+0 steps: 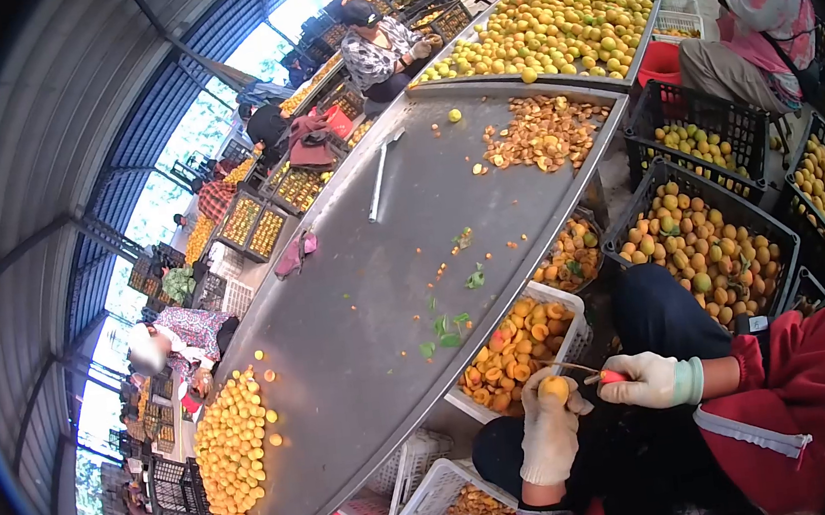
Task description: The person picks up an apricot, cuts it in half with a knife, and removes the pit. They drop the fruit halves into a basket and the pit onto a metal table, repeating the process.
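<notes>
My left hand (550,439), in a pale work glove, is closed around a yellow-orange apricot (553,388). In my right hand (655,380), gloved with a green cuff, is a red-handled pitting tool (613,375). Its thin shaft points left and passes close above the apricot. Just beyond my hands, a white plastic crate (578,333) holds split apricots (514,345). Another white crate (445,470) with brownish apricot pieces stands to the left of my left hand.
A long metal table (360,333) slopes past my left, bearing apricot halves (542,133), leaves and a metal-handled scraper (382,180). Whole apricots (237,457) are heaped at its near-left end. Black crates of apricots (698,248) stand on my right. Several people work around the tables.
</notes>
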A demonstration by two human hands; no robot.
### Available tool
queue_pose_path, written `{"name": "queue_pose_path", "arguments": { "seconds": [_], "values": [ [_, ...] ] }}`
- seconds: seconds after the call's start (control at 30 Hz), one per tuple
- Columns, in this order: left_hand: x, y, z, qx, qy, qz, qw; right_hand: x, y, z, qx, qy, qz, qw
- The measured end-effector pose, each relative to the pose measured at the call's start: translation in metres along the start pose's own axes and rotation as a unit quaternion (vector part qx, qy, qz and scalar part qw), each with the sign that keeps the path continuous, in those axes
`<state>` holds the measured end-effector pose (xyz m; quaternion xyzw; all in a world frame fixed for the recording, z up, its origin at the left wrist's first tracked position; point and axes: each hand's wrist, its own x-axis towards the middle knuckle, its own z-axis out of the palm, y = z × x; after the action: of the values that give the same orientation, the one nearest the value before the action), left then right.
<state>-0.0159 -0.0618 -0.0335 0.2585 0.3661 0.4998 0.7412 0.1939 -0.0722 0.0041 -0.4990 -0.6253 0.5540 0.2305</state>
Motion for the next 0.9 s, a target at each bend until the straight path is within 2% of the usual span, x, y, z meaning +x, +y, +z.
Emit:
{"name": "queue_pose_path", "arguments": {
  "seconds": [0.03, 0.1, 0.13, 0.2, 0.23, 0.3, 0.43, 0.5, 0.63, 0.7, 0.83, 0.9],
  "values": [
    [-0.001, 0.003, 0.002, 0.0, 0.001, 0.0, 1.0, 0.001, 0.002, 0.005, 0.054, 0.022, -0.009, 0.998],
    [-0.006, 0.012, 0.011, -0.209, -0.078, -0.008, 0.975, 0.0, 0.004, 0.005, 0.03, 0.034, -0.034, 0.998],
    [-0.006, 0.016, 0.015, -0.208, -0.079, -0.007, 0.975, 0.0, 0.005, 0.004, 0.006, 0.046, -0.059, 0.997],
    [-0.008, 0.02, 0.021, -0.068, -0.034, 0.029, 0.997, 0.002, 0.013, 0.007, 0.024, 0.037, -0.067, 0.997],
    [-0.01, 0.021, 0.022, -0.068, -0.034, 0.029, 0.997, 0.003, 0.015, 0.008, 0.041, 0.027, -0.075, 0.996],
    [-0.012, 0.022, 0.023, 0.142, -0.003, 0.114, 0.983, -0.004, 0.008, 0.008, 0.021, 0.009, -0.056, 0.998],
    [-0.008, 0.019, 0.01, 0.163, 0.004, 0.14, 0.977, -0.005, 0.008, 0.011, -0.022, -0.008, -0.052, 0.998],
    [-0.006, 0.015, -0.003, 0.261, 0.006, 0.159, 0.952, -0.004, 0.007, 0.012, -0.036, -0.006, -0.057, 0.998],
    [-0.01, 0.023, 0.0, 0.309, 0.013, 0.172, 0.935, -0.002, 0.007, 0.012, -0.108, -0.003, -0.079, 0.991],
    [-0.011, 0.025, -0.001, 0.379, 0.03, 0.175, 0.908, 0.001, 0.009, 0.015, -0.149, 0.001, -0.079, 0.986],
    [-0.011, 0.021, 0.005, 0.396, 0.038, 0.189, 0.898, 0.006, 0.017, 0.025, -0.183, -0.001, -0.056, 0.982],
    [-0.013, 0.017, 0.023, 0.257, 0.067, 0.16, 0.951, 0.011, 0.03, 0.033, -0.183, 0.021, -0.072, 0.98]
  ]
}}
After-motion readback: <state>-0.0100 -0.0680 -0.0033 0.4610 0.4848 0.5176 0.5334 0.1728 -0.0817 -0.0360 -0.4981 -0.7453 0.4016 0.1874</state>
